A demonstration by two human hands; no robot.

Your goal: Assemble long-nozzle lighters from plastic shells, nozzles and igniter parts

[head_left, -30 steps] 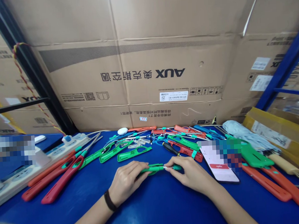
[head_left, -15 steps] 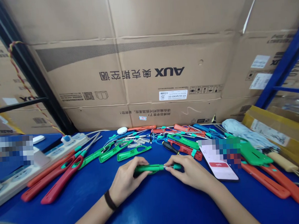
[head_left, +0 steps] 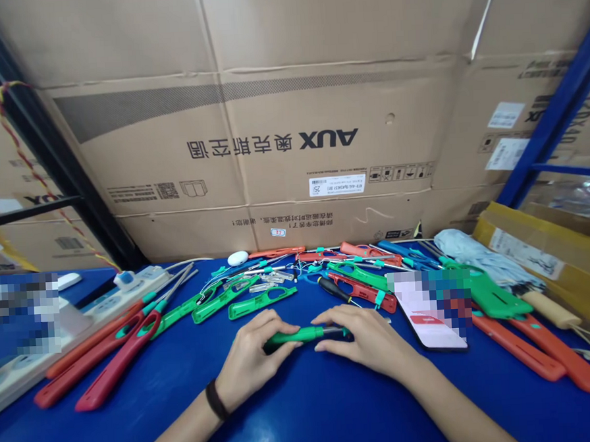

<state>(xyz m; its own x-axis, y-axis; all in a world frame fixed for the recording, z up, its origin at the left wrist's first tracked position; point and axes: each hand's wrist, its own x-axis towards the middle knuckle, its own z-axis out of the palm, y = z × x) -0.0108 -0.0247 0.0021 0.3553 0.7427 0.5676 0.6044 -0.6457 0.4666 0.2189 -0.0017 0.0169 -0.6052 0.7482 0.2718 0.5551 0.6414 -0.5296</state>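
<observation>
A green stick lighter [head_left: 301, 335] lies level between my two hands, just above the blue tabletop. My left hand [head_left: 255, 345] is closed round its green handle, thumb below and fingers above. At the other end, my right hand [head_left: 363, 333] curls round the dark tube, with the thumb and index fingertips a little apart on either side of it. The part of the tube inside the right palm is mostly hidden. Beyond my hands lie open green lighter half-shells [head_left: 262, 303] and a screwdriver [head_left: 335, 289] with a black and yellow handle.
Red lighters [head_left: 118, 362] lie at the left beside a white power strip [head_left: 106, 310]. A phone [head_left: 431, 316] rests right of my right hand, near orange lighters [head_left: 516, 348] and a green one [head_left: 499, 296]. Clear tubes [head_left: 273, 278] and loose parts line the back, before a cardboard wall [head_left: 269, 103].
My right thumb and index finger have loosened from their pinch and spread around the tube. The lighter has turned slightly in my left hand. The whole view has shifted a little.
</observation>
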